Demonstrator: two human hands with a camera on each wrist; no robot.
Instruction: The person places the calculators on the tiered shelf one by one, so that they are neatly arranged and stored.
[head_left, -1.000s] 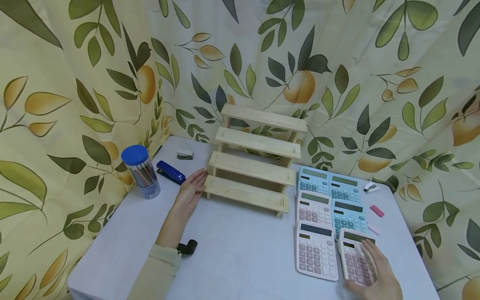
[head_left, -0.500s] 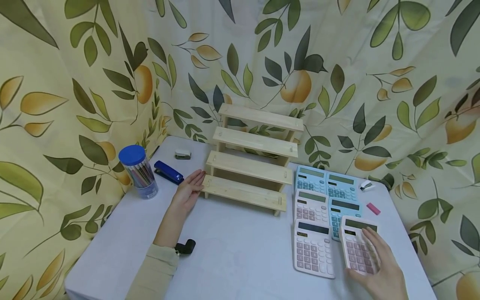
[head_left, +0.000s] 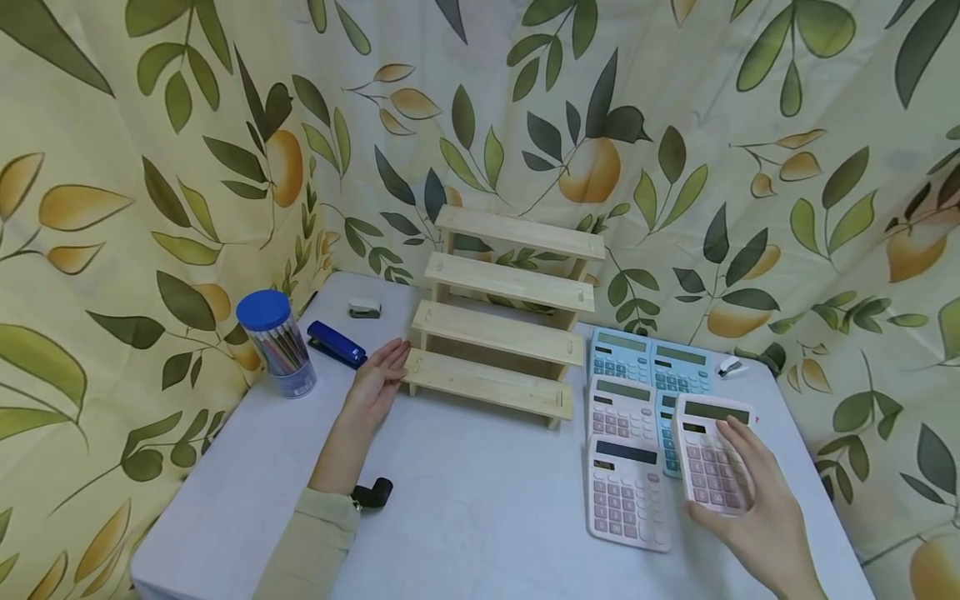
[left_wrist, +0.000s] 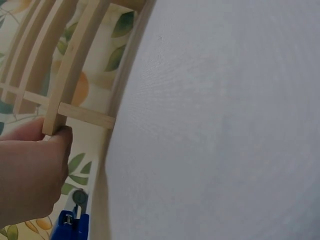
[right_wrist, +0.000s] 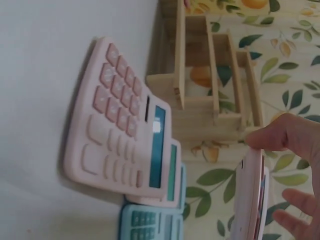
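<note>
My right hand (head_left: 768, 512) grips a pale pink calculator (head_left: 708, 458) by its sides, thumb on one edge and fingers on the other. In the right wrist view this held calculator (right_wrist: 248, 195) is seen edge-on, raised off the table. At the centre back stands a four-step wooden display stand (head_left: 487, 383). My left hand (head_left: 372, 392) is at the left end of its lowest step; the left wrist view shows thumb and finger pinching the board end (left_wrist: 54, 122). Another pink calculator (head_left: 627, 496) lies flat beside the right hand, with a further pink one (head_left: 622, 408) behind it.
Blue calculators (head_left: 681, 367) lie at the back right, partly behind the held one. A white clip-like item (head_left: 729, 367) sits beyond them. On the left are a blue-lidded jar of pencils (head_left: 277, 343), a blue stapler (head_left: 337, 344) and a small white-and-dark stapler-like item (head_left: 364, 308).
My right hand has lifted the pink calculator from the table and carried it up toward the back, over a blue calculator. My left hand stays at the stand.
</note>
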